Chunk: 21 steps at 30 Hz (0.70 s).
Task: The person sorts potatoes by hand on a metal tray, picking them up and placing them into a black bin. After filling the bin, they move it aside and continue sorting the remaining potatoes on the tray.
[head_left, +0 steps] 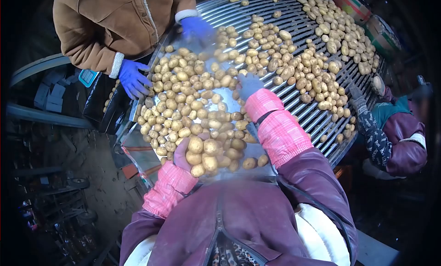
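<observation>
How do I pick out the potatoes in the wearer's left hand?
Find the slatted metal sorting table covered in potatoes. At its near edge, above the maroon jacket, the left hand with the pink cuff cups a handful of potatoes. Only these sit in a palm; the rest lie loose on the table.

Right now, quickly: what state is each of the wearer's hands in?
Left hand: cupped, holding a few potatoes.
Right hand: blurred over the potato pile; grip cannot be told.
</observation>
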Motion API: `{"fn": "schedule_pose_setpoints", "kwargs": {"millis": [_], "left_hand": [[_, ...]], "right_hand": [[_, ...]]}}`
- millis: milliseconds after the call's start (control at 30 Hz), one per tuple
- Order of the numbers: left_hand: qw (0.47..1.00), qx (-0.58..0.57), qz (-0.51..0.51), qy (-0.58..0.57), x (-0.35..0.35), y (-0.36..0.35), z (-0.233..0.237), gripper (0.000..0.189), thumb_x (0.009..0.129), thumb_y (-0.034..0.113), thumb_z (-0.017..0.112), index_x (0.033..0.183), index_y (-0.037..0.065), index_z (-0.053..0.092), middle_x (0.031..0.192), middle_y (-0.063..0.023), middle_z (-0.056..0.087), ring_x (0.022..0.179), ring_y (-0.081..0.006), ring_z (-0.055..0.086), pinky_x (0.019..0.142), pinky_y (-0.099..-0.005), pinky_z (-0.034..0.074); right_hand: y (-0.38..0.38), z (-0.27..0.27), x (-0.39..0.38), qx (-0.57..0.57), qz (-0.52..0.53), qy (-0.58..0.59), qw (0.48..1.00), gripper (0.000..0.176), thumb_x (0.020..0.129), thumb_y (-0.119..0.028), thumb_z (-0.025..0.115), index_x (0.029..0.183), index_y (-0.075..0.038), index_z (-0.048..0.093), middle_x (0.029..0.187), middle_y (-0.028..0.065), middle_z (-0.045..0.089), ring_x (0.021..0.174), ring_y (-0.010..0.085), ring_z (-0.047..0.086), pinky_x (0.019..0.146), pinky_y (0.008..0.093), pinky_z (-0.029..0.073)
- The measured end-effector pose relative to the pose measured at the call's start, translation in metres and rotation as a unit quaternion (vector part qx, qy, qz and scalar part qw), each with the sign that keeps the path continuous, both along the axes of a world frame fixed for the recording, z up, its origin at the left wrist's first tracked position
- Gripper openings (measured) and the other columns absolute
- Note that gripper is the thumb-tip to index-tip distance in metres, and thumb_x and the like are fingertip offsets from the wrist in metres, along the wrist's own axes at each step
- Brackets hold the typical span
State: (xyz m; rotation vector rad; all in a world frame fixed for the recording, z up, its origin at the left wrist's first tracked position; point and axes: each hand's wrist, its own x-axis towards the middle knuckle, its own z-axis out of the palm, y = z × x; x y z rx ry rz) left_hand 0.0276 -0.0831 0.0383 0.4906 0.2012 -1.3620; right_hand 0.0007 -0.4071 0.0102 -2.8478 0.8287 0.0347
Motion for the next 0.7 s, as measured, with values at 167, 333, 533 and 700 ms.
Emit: {"fn": "schedule_pose_setpoints", "kwargs": {"millis": [167, 333, 533, 700], "left_hand": [[1.0, 0.002, -0.004, -0.027, 0.004, 0.003, -0.008, 0.063, 0.099, 0.046, 0.034, 0.143, 0.001, 0.041, 0.142, -0.0178, 0.047, 0.13, -0.0322, 0.047, 0.111, -0.0449, 0.038], [0.997, -0.015, 0.03, 0.063, 0.0, 0.015, 0.01, 0.06, 0.102, 0.041, 0.031, 0.147, 0.002, 0.037, 0.149, -0.0172, 0.041, 0.139, -0.0284, 0.038, 0.117, -0.0402, 0.031], [0.996, -0.071, -0.022, 0.058, 0.0, 0.018, 0.017, 0.06, 0.103, 0.04, 0.03, 0.152, 0.005, 0.029, 0.155, -0.0129, 0.035, 0.143, -0.0259, 0.033, 0.12, -0.0379, 0.024], [0.997, 0.018, -0.051, -0.052, -0.015, -0.005, 0.043, 0.077, 0.093, 0.062, 0.038, 0.146, 0.007, 0.038, 0.146, -0.0203, 0.043, 0.129, -0.0381, 0.048, 0.109, -0.0529, 0.039]], "right_hand": [[0.018, -0.017, -0.013, 0.201, -0.038, -0.113, 0.972, 0.027, 0.085, -0.036, 0.063, 0.102, -0.014, 0.065, 0.106, 0.0138, 0.061, 0.096, 0.0291, 0.062, 0.081, 0.046, 0.05], [-0.034, -0.035, -0.043, 0.47, -0.104, -0.431, 0.763, 0.034, 0.081, -0.034, 0.071, 0.101, -0.008, 0.066, 0.087, 0.0043, 0.062, 0.075, 0.0131, 0.058, 0.068, 0.0295, 0.048], [-0.099, 0.0, -0.03, 0.346, -0.183, -0.231, 0.891, 0.058, 0.08, -0.022, 0.068, 0.135, -0.012, 0.053, 0.11, 0.0113, 0.065, 0.097, 0.0244, 0.065, 0.079, 0.0378, 0.053], [-0.044, 0.014, -0.007, 0.084, -0.08, 0.1, 0.988, 0.082, 0.081, -0.029, 0.067, 0.152, -0.024, 0.025, 0.147, 0.016, 0.043, 0.127, 0.0378, 0.052, 0.102, 0.0487, 0.045]]}}
